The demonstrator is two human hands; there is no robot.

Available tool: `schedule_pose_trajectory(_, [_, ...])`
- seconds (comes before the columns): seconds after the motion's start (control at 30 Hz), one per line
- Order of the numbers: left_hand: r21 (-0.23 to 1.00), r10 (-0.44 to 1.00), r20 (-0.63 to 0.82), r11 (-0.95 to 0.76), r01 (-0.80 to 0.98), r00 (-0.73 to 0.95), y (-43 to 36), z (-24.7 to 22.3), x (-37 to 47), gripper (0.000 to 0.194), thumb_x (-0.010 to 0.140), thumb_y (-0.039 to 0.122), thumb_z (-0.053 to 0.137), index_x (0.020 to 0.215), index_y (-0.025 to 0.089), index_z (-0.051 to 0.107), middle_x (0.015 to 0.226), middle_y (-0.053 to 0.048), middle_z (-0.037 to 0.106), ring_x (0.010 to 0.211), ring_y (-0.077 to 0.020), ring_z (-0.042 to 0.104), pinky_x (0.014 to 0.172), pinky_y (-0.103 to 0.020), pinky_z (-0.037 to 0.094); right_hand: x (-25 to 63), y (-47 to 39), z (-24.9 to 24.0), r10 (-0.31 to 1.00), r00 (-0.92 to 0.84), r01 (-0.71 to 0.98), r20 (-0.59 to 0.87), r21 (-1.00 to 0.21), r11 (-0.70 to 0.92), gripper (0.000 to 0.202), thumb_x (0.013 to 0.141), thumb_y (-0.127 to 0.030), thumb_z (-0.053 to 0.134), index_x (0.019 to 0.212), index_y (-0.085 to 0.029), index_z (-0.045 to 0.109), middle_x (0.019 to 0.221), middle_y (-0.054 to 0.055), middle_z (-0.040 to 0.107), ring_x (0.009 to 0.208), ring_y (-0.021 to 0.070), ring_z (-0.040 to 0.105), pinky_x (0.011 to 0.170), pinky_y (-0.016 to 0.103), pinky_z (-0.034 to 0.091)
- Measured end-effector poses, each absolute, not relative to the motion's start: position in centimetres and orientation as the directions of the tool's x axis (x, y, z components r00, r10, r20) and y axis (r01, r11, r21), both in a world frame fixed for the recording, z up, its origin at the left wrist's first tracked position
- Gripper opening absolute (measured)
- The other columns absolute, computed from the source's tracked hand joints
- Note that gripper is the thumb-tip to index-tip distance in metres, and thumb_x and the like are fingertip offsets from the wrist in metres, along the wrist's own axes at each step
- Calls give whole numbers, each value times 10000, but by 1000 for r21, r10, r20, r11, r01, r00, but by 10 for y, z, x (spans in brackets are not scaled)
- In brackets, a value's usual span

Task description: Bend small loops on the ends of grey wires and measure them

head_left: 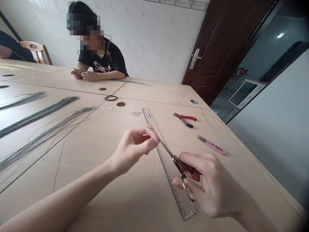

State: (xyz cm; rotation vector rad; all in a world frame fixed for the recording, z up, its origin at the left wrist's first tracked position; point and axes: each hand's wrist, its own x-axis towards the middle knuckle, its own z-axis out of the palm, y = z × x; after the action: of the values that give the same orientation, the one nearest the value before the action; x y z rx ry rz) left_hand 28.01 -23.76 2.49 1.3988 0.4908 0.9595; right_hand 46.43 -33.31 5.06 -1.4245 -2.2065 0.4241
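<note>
My left hand (137, 145) pinches the end of a thin dark thread (154, 161), which hangs down toward the table. In my right hand (207, 180) is a pair of small metal scissors (174, 158), with fingers in the handle loops. The scissor tips meet the thread end at my left fingertips. Below both hands a clear plastic ruler (169, 174) lies lengthwise on the table. Whether the blades are fully closed on the thread is too small to tell.
Pliers (185, 118) and pink snips (212, 145) lie to the right. Bundles of grey strands (45, 111) cover the left side of the table (108, 199). A black ring (111, 97) and a small label (108, 108) lie ahead. A person (103, 61) sits across the table; another is at far left.
</note>
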Motion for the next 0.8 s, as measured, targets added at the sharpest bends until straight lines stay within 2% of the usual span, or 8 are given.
schedule_pose_trajectory(0.43, [955,795,242,-93,-282,557,-237,26,282,172,807,199,611,640,165,587,645,42,471,531,-59,354,499,-217,285,464,-332,51,886,-354,780,299,-427,457,313,770,-256,560,628,-209,285,516,-78,334,444,72,309,444,215,236])
schedule_pose_trajectory(0.8, [958,796,236,-94,-271,557,-236,24,281,165,806,214,613,650,168,587,649,35,471,548,-68,378,489,-216,273,466,-333,50,896,-348,790,276,-428,439,336,779,-276,564,615,-211,278,513,-72,326,445,77,300,434,214,231])
